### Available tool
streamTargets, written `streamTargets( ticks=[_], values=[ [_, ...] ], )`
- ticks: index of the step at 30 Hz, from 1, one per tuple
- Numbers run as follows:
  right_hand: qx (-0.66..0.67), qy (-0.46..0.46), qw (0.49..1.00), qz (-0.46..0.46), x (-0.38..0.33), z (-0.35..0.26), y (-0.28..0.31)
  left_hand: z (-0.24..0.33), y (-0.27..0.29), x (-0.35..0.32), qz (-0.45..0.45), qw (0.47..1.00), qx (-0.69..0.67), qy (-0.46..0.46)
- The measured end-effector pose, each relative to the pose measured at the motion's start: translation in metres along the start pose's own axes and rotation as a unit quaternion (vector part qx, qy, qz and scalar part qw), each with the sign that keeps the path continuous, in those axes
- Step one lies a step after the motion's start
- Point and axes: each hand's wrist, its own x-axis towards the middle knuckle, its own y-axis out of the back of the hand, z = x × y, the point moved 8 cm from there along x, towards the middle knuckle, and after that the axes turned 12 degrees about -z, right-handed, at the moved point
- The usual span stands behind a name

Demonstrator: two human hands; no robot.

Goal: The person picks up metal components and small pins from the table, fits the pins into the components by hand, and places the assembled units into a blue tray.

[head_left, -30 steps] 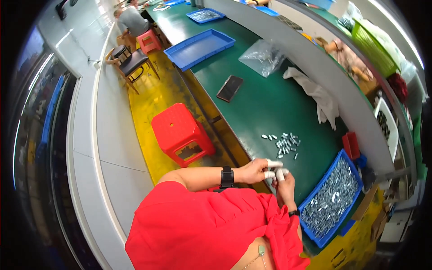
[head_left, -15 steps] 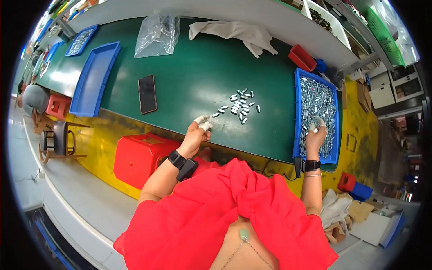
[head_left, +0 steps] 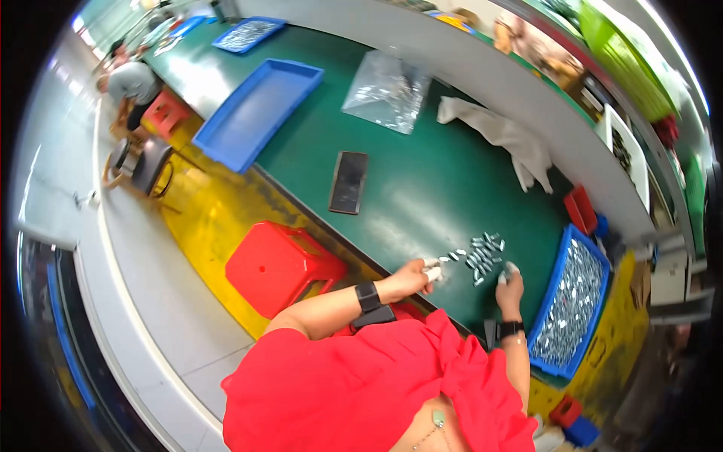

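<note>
Small shiny metal pieces (head_left: 482, 258) lie in a loose cluster on the green table, with a few strays at its left. Near those strays, at the table's front edge, is my left hand (head_left: 409, 279), its white-covered fingertips drawn together. My right hand (head_left: 510, 292) is over the table just right of the cluster, fingers closed and tips also covered in white. Whatever either hand holds is too small or hidden to make out. Further right stands a blue tray (head_left: 536, 325) full of similar metal pieces (head_left: 576, 297).
A phone (head_left: 349, 182), a clear plastic bag (head_left: 386, 94) and a white cloth (head_left: 503, 135) lie on the table. Left are a blue tray (head_left: 239, 160) and another with parts (head_left: 247, 36). A red stool (head_left: 271, 267) stands in front; a person (head_left: 134, 83) sits far left.
My right hand has left the parts tray and moved left, close to the metal cluster. The view has turned left, so the table appears tilted. My left hand stays by the front edge.
</note>
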Motion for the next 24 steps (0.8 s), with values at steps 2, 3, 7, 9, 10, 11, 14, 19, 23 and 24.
streamTargets(
  ticks=[2, 3, 7, 9, 10, 11, 14, 19, 23, 24],
  values=[
    [0.137, -0.007, 0.988, -0.070, 0.000, -0.033, -0.003, 0.000, -0.008, -0.005, -0.022, 0.999, -0.047, -0.008],
    [0.261, -0.037, 0.956, -0.131, -0.006, -0.051, -0.008, 0.002, -0.010, -0.005, -0.013, 0.999, -0.047, -0.015],
    [0.398, 0.015, 0.903, -0.159, -0.031, -0.137, 0.010, 0.012, -0.045, 0.005, -0.048, 0.991, -0.118, -0.048],
    [0.377, 0.044, 0.911, -0.159, -0.043, -0.144, 0.019, 0.015, -0.063, 0.011, -0.076, 0.976, -0.189, -0.079],
    [0.369, 0.058, 0.914, -0.158, -0.046, -0.143, 0.024, 0.019, -0.071, 0.011, -0.088, 0.966, -0.223, -0.093],
    [0.373, 0.061, 0.912, -0.158, -0.050, -0.138, 0.030, 0.020, -0.080, 0.011, -0.085, 0.968, -0.219, -0.094],
    [0.360, 0.090, 0.915, -0.160, -0.062, -0.121, 0.054, 0.025, -0.112, 0.009, -0.082, 0.987, -0.111, -0.083],
    [0.345, 0.114, 0.916, -0.168, -0.073, -0.107, 0.077, -0.001, -0.146, 0.018, -0.087, 0.978, -0.160, -0.096],
    [0.308, 0.146, 0.916, -0.212, -0.077, -0.104, 0.075, 0.011, -0.151, 0.003, -0.058, 0.977, -0.173, -0.106],
    [0.316, 0.136, 0.917, -0.203, -0.078, -0.105, 0.076, 0.015, -0.150, 0.002, -0.064, 0.985, -0.120, -0.103]
  ],
)
